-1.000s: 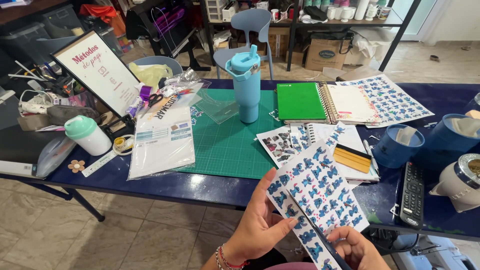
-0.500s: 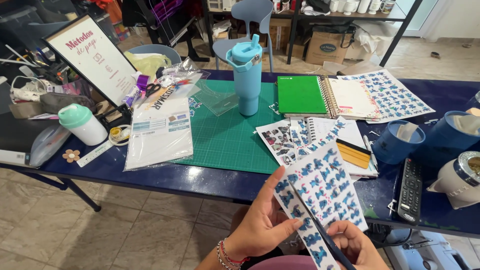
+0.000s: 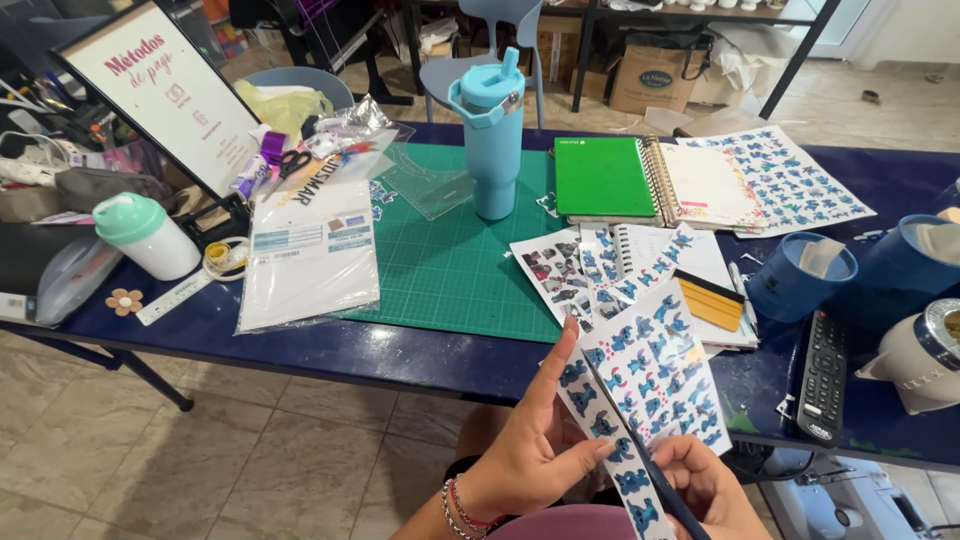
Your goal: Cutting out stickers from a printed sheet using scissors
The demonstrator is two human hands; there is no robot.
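Your left hand (image 3: 530, 450) grips the sticker sheet (image 3: 640, 390), a white sheet covered with small blue cartoon figures, thumb across its lower left edge and forefinger stretched up along that edge; the sheet stands tilted in the air just off the near edge of the worktop (image 3: 420, 355). Your right hand (image 3: 715, 485) is closed around a dark slim tool (image 3: 640, 450), whose shaft lies slantwise across the sheet's face; what kind of tool it is cannot be told. Taking the green cutting mat (image 3: 450, 260) as the mark: on its far edge stands a tall light-blue tumbler (image 3: 492, 135); left of it lies a clear-wrapped pack of paper (image 3: 310, 255), and further left a white bottle with a mint lid (image 3: 147, 235); right of it lie a green spiral notebook (image 3: 603, 178) and loose sheets of the same blue stickers (image 3: 790, 180); well to the right sit a blue cup (image 3: 800, 278) and a black remote control (image 3: 822, 375).
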